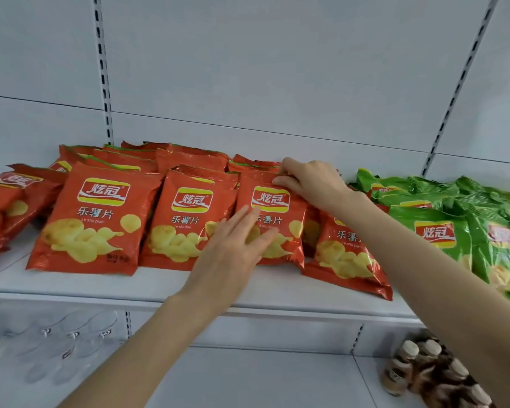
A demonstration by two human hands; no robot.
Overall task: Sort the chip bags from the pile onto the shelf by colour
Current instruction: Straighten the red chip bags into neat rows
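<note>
Several red chip bags (95, 219) stand in rows on the white shelf (159, 285), filling its left and middle. Green chip bags (442, 231) are grouped at the right end. One upright red bag (292, 207) stands in the front row, right of centre. My right hand (309, 184) pinches its top edge with thumb and fingers. My left hand (236, 245) lies flat against the lower front of the same bag, fingers straight. Another red bag (345, 257) leans forward under my right forearm, beside the green group.
Below the shelf, clear plastic cups (71, 343) lie at the left and brown-capped bottles (430, 369) stand at the lower right. A white slotted back panel (262, 69) rises behind the bags. The shelf's front lip (277, 313) runs across the view.
</note>
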